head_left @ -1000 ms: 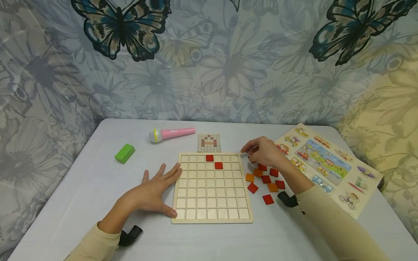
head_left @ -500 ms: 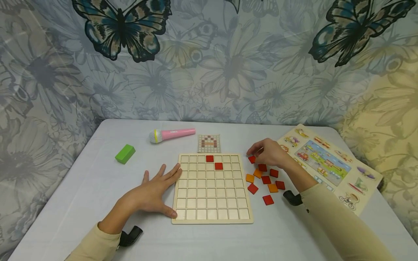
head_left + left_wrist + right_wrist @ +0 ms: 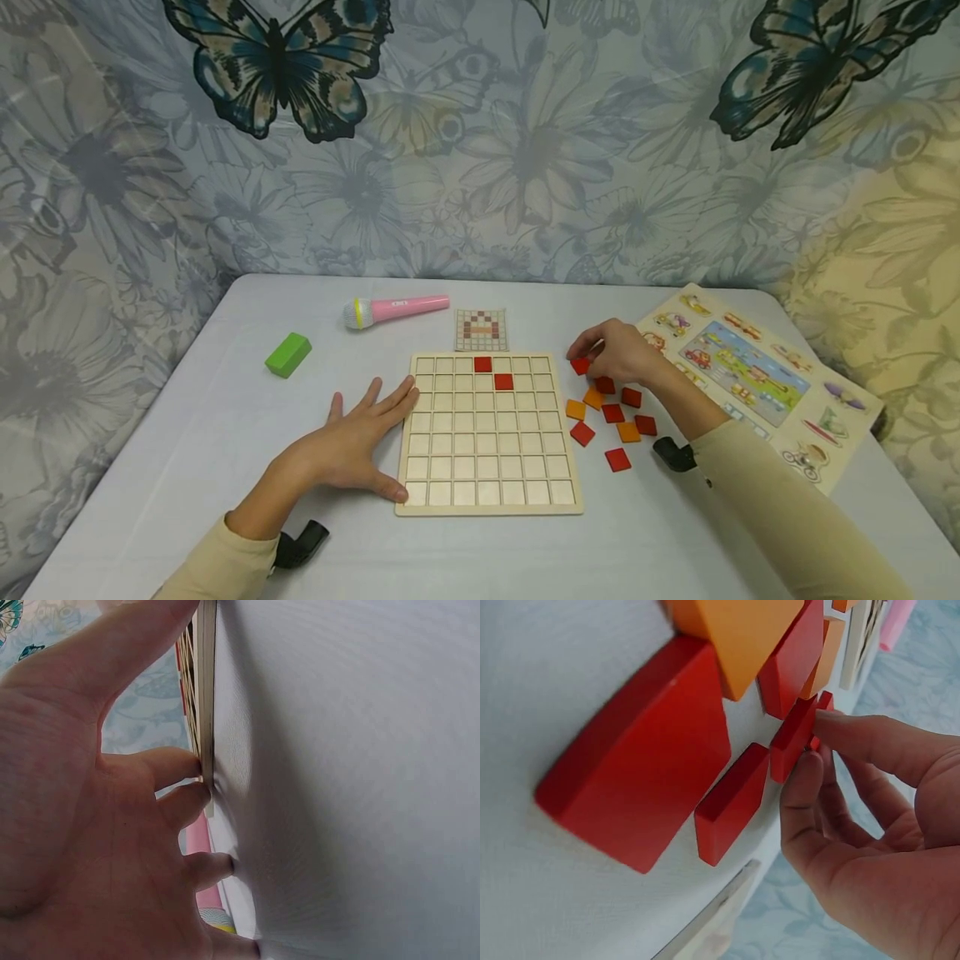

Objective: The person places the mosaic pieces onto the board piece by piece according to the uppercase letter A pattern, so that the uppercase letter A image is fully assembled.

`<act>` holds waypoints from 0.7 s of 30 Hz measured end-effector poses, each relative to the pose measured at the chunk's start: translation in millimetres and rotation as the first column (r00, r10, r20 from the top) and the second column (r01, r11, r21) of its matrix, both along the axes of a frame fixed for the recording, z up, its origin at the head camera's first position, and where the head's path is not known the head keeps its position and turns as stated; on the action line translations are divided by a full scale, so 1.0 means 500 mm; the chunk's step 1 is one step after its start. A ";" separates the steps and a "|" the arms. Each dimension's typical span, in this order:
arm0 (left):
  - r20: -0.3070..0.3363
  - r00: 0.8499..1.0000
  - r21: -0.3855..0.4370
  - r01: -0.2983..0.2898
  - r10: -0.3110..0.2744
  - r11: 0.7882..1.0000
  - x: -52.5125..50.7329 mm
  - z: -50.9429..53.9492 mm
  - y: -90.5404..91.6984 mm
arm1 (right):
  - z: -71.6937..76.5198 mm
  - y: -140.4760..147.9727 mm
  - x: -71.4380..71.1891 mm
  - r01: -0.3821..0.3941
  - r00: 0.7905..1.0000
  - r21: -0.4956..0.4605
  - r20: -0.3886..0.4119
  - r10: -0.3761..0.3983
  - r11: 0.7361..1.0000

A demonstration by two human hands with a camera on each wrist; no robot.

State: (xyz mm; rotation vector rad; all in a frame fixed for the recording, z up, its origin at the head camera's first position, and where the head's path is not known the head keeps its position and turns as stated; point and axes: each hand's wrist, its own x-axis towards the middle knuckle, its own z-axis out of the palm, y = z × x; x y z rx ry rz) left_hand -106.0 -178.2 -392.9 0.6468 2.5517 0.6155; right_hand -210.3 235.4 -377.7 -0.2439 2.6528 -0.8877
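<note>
My left hand (image 3: 345,442) lies with fingers spread along the left edge of a wooden grid board (image 3: 487,509). Its index fingertip and thumb touch the rim, also visible in the left wrist view. Two red tiles sit in the board's upper rows, one (image 3: 483,364) in the top row and one (image 3: 504,382) a row below. Right of the board, my right hand (image 3: 617,350) pinches a red square tile (image 3: 580,366) between thumb and fingers. In the right wrist view the fingers partly cover that tile (image 3: 826,700), and other red tiles (image 3: 731,802) lie close by.
Several loose red and orange tiles (image 3: 628,432) lie right of the board. A patterned card (image 3: 481,330) and a pink toy microphone (image 3: 408,307) are behind it. The green block (image 3: 288,355) is at left, a picture puzzle board (image 3: 817,400) at right.
My right hand has moved slightly right, away from the board's corner, and its fingers have come to the red tile. The left hand stays put.
</note>
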 end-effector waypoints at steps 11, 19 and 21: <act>-0.007 1.000 -0.003 0.002 -0.002 1.000 0.001 0.001 0.000 | -0.002 0.004 -0.002 -0.016 0.999 0.010 -0.032 0.016 1.000; 0.001 1.000 -0.008 0.002 -0.002 1.000 0.001 0.005 0.000 | -0.001 0.005 0.000 -0.020 0.999 0.003 -0.045 0.020 1.000; -0.002 1.000 -0.009 0.004 -0.004 1.000 0.001 0.005 -0.001 | -0.001 0.005 0.000 -0.014 0.999 0.002 -0.043 0.014 1.000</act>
